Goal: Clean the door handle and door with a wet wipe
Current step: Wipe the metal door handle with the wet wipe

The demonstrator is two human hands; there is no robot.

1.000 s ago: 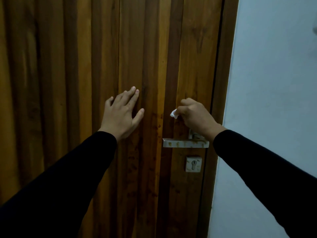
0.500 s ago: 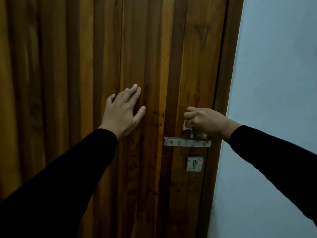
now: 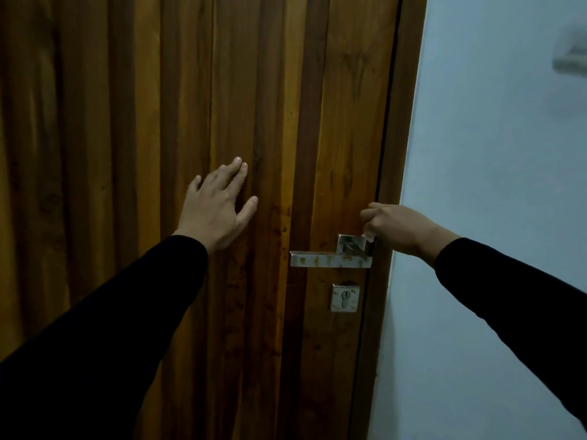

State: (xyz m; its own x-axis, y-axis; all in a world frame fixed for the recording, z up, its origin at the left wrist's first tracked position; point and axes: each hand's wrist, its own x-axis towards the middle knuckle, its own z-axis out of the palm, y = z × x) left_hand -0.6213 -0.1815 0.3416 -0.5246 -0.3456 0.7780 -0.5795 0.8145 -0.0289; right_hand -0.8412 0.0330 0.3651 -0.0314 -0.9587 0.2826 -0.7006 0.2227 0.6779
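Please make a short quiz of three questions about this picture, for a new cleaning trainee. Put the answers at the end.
1. True or false: the left hand lies flat and open on the door.
2. Which part of the door handle is the right hand wiping with the wet wipe?
A. the far tip of the lever
B. the square base near the door edge
C. the keyhole plate
3. Fill in: the lever of the handle carries many ______ spots.

Key
1. True.
2. B. The hand is closed around the wipe just above the base, and only a small white corner of the wipe shows.
3. Orange-brown.
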